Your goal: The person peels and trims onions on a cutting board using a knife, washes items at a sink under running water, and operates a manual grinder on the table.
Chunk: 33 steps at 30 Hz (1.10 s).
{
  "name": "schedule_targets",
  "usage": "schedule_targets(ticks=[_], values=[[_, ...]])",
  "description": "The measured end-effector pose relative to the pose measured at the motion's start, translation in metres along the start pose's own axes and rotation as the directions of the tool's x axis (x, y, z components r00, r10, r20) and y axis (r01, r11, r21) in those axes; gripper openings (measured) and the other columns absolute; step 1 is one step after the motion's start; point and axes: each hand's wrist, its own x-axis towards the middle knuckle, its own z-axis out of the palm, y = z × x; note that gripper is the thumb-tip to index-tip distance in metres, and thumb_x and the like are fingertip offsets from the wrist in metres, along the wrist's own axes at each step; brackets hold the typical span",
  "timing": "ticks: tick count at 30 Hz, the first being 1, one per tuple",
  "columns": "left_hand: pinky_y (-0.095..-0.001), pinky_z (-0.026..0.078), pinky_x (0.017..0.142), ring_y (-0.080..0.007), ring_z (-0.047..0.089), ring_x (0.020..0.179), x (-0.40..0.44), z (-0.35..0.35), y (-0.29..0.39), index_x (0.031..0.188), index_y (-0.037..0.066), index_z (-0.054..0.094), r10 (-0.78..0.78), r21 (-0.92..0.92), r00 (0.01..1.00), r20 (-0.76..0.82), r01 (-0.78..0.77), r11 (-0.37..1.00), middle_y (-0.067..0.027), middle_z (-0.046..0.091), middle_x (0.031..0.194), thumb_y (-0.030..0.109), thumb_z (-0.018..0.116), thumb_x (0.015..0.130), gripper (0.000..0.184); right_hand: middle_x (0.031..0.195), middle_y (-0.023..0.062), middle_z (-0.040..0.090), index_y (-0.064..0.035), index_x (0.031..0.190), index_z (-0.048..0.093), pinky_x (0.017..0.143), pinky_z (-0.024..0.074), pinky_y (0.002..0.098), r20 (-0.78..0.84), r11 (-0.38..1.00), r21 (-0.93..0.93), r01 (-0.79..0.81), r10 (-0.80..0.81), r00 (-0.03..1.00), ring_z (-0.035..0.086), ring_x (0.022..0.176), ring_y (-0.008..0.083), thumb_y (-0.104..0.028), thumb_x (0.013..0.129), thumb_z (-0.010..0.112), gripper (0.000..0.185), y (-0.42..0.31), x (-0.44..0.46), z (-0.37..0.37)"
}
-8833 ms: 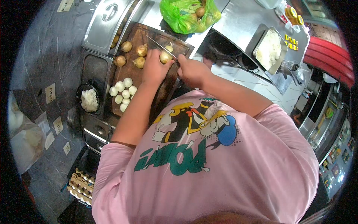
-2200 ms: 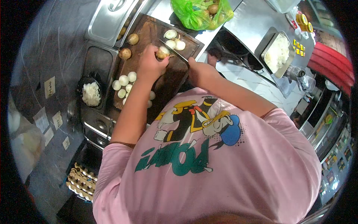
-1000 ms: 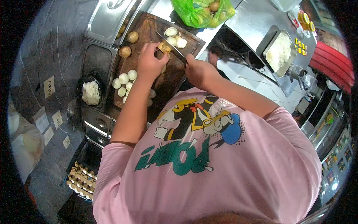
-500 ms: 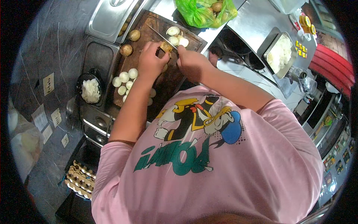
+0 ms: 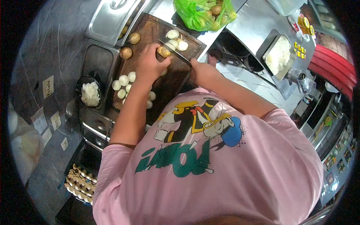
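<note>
My left hand (image 5: 149,64) is closed around a brown-skinned onion (image 5: 164,51) on the wooden cutting board (image 5: 150,28). In my right hand (image 5: 205,75) is a knife (image 5: 180,55), its handle hidden by my fingers. The blade slants across the board just beyond the held onion; whether it touches cannot be told. Past the blade lie several pale onion pieces (image 5: 182,45). Two unpeeled onions (image 5: 134,38) rest near the board's far left edge. Several peeled white onions (image 5: 123,80) are grouped by my left forearm, which partly covers them.
A black bowl of chopped white pieces (image 5: 90,93) sits on a metal tray (image 5: 98,52) at left. A green plastic bag (image 5: 191,17) of onions stands behind the board. At right is a metal pan (image 5: 279,56) with white chopped food. Egg trays (image 5: 80,182) are lower left.
My right hand has moved right and slightly nearer my body, drawing the knife back. The held onion shows more from my left hand, which has shifted slightly.
</note>
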Motion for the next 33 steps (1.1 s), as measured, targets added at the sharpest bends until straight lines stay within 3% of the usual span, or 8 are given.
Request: schedule_targets(ticks=[9,12,18,22,25,27,30,33], values=[[-0.0506,0.053,0.108,-0.0422,0.067,0.124,-0.012,-0.023,-0.027,0.136,0.006,0.066,-0.128,-0.010,0.991,-0.029,0.127,0.992,-0.0217,0.072,0.131,0.025,0.084,0.085,0.057,0.087,0.0313,0.073,-0.0013,0.120,0.051,0.081,0.0561,0.0647,-0.047,0.990,0.073,0.120,-0.117,0.992,0.073,0.086,0.0533,-0.020,0.105,0.057,0.025,0.017,0.004,-0.007],[-0.0494,0.050,0.113,-0.0414,0.062,0.131,-0.028,-0.046,-0.036,0.141,0.005,0.064,-0.146,-0.070,0.981,0.130,0.156,0.985,-0.0230,0.067,0.139,0.018,0.083,0.086,0.059,0.086,0.0314,0.072,-0.0012,0.119,0.051,0.080,0.0559,0.0651,-0.051,0.990,0.082,0.111,-0.107,0.993,0.073,0.085,0.0535,-0.020,0.105,0.056,0.024,0.018,0.003,-0.006],[-0.0490,0.052,0.110,-0.0426,0.065,0.127,-0.049,-0.058,-0.051,0.136,0.006,0.067,-0.156,0.156,0.978,0.140,0.134,0.979,-0.0191,0.069,0.132,0.015,0.083,0.086,0.054,0.085,0.0320,0.071,-0.0005,0.117,0.051,0.079,0.0540,0.0648,-0.075,0.987,0.100,0.125,-0.118,0.990,0.071,0.085,0.0539,-0.020,0.106,0.056,0.023,0.018,0.003,-0.005],[-0.0484,0.055,0.105,-0.0424,0.068,0.121,-0.050,-0.068,-0.029,0.138,0.006,0.067,-0.151,0.124,0.987,0.056,0.143,0.982,-0.0188,0.071,0.128,0.012,0.082,0.086,0.054,0.085,0.0322,0.070,0.0000,0.115,0.051,0.078,0.0523,0.0639,-0.093,0.986,0.111,0.120,-0.110,0.990,0.069,0.085,0.0549,-0.020,0.106,0.057,0.023,0.019,-0.002,-0.008],[-0.0409,0.058,0.098,-0.0295,0.075,0.107,-0.044,-0.071,-0.014,0.141,0.008,0.067,-0.073,-0.061,0.997,0.012,0.073,0.995,-0.0138,0.075,0.123,0.007,0.081,0.087,0.056,0.087,0.0324,0.070,-0.0004,0.115,0.052,0.081,0.0520,0.0633,-0.064,0.987,0.134,0.089,-0.081,0.995,0.069,0.088,0.0550,-0.022,0.107,0.057,0.024,0.016,-0.004,-0.014],[-0.0332,0.058,0.091,-0.0166,0.073,0.101,-0.032,-0.063,-0.014,0.143,0.008,0.066,-0.282,-0.467,0.912,0.297,0.397,0.790,-0.0065,0.075,0.110,0.007,0.080,0.089,0.057,0.089,0.0326,0.071,-0.0003,0.117,0.052,0.082,0.0532,0.0642,-0.074,0.986,0.132,0.103,-0.093,0.993,0.070,0.090,0.0549,-0.022,0.106,0.057,0.025,0.014,-0.004,-0.015],[-0.0278,0.056,0.088,-0.0075,0.069,0.098,-0.012,-0.059,0.006,0.143,0.008,0.066,-0.273,-0.448,0.892,0.360,0.422,0.788,-0.0001,0.074,0.108,0.005,0.079,0.090,0.055,0.092,0.0334,0.072,-0.0001,0.119,0.051,0.085,0.0539,0.0650,-0.085,0.982,0.155,0.105,-0.093,0.992,0.071,0.093,0.0552,-0.022,0.105,0.057,0.027,0.009,-0.007,-0.021],[-0.0346,0.058,0.092,-0.0169,0.073,0.101,0.000,-0.047,0.021,0.143,0.008,0.066,-0.279,-0.440,0.882,0.381,0.438,0.784,-0.0069,0.076,0.112,0.009,0.082,0.087,0.058,0.093,0.0344,0.072,0.0000,0.119,0.051,0.086,0.0532,0.0649,-0.112,0.976,0.191,0.103,-0.083,0.990,0.071,0.094,0.0556,-0.023,0.105,0.058,0.027,0.009,-0.007,-0.021]])
